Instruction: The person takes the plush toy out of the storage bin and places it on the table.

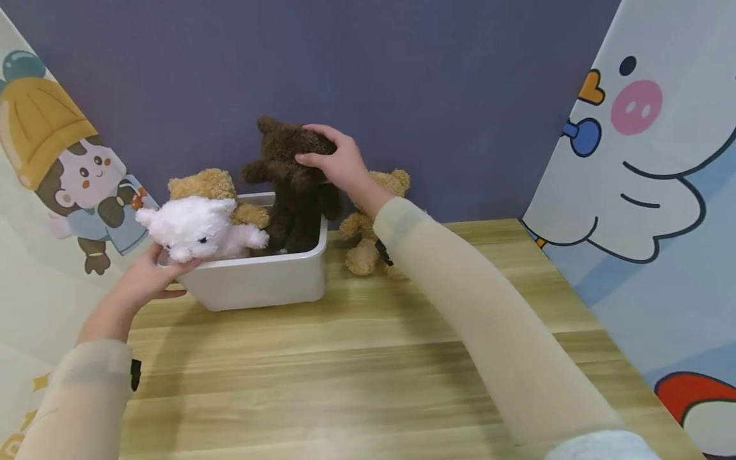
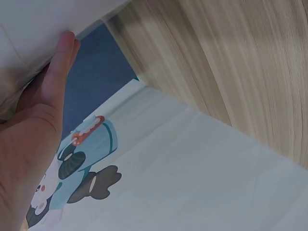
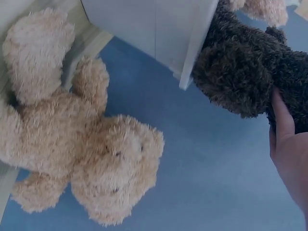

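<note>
My right hand grips a dark brown teddy bear by its head, thumb in front and fingers over the top. The bear is upright, its legs inside a white plastic bin. At the bin's left end, my left hand holds the rim, thumb just below a white plush toy. Against the bin's outer wall, the fingers of that hand show in the left wrist view. Behind the white toy in the bin sits a tan teddy bear, partly covered.
Right of the bin, another tan teddy bear sits on the wooden table, partly hidden by my right forearm in the head view. A dark blue panel stands behind, with cartoon-printed panels at both sides.
</note>
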Tool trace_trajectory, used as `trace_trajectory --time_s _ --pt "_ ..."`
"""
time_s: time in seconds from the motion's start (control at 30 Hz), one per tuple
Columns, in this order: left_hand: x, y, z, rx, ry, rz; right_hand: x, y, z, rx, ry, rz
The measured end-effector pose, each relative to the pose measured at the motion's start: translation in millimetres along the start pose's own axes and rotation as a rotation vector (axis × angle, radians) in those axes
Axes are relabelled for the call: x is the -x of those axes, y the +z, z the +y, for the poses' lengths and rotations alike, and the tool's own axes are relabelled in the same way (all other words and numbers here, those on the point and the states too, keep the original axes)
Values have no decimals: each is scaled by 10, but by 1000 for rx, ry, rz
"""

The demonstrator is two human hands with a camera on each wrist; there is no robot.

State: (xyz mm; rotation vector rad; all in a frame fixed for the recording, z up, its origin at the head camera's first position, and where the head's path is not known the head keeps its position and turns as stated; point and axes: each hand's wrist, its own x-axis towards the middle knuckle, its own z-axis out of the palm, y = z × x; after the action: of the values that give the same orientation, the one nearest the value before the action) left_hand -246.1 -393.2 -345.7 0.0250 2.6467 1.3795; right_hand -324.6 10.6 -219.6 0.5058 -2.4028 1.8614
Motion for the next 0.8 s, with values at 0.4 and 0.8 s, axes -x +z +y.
trace_trajectory --time_s 0.4,0.8 --pt "33 -2 -52 -22 -7 15 40 -276 -171 -154 55 30" --pt "11 7 -4 -15 7 22 -7 -720 -126 -406 46 152"
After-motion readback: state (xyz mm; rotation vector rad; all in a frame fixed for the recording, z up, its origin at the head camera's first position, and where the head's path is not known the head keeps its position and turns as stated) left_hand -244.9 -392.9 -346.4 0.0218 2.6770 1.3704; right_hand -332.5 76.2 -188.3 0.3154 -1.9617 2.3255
